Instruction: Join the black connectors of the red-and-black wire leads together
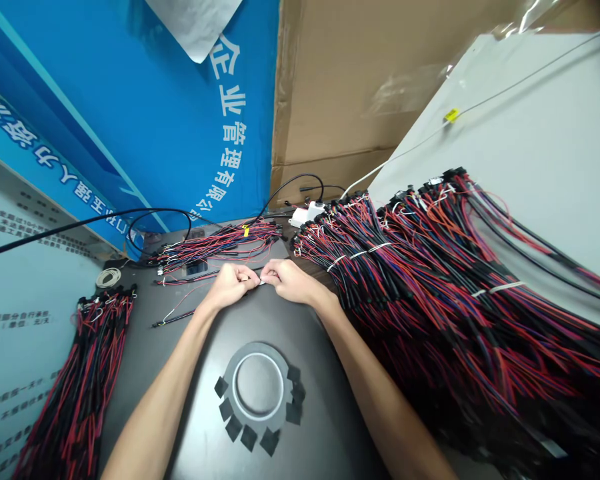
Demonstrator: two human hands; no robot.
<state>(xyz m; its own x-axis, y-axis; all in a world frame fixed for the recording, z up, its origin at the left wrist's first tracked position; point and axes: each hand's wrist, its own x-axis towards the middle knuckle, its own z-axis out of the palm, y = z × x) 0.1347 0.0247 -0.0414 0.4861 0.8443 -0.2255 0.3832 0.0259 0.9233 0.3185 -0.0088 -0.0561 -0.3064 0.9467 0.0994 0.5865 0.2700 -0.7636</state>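
My left hand (pixel 233 283) and my right hand (pixel 291 280) meet over the dark table, both with fingers pinched closed. Between their fingertips shows a small white piece (pixel 262 282), too small to name for certain. Thin wires (pixel 180 308) and a black-sleeved cable (pixel 173 321) lie left of my left hand, partly hidden by that wrist. Just behind the hands rests a bundle of red and black wire harnesses (pixel 220 243) with a yellow tag. Nearer to me, between my forearms, sits a round grey tape roll (pixel 279 415) with several black tape pieces stuck around its edge.
Large stacks of tied wire harnesses (pixel 430 267) fill the right side. Another harness bundle (pixel 93 360) hangs at the left edge, near a coil of pale cord (pixel 109 277). A white plug (pixel 307 213), a black cable (pixel 90 219) and a cardboard panel (pixel 335 87) stand behind.
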